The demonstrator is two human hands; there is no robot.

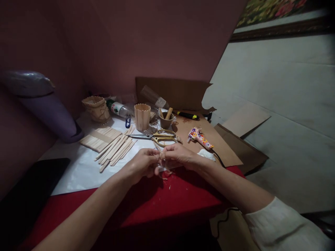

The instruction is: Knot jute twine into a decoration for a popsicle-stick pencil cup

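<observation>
My left hand and my right hand meet above the front edge of the table, fingertips pinched together. Between them is thin, tan twine, with loose strands hanging below the fingers. Just beyond the hands lie scissors with gold handles, blades pointing left. Left of them, loose craft sticks are spread beside a banded bundle of craft sticks. Behind the scissors stands a cup made of craft sticks. A patterned glue gun rests to the right on cardboard.
A small pot holds short sticks. At the back lie plastic bottles, a twine-wrapped stick container and a yellow-black cutter. A tall purple object leans at left. The glue gun's cord runs over the table's right edge.
</observation>
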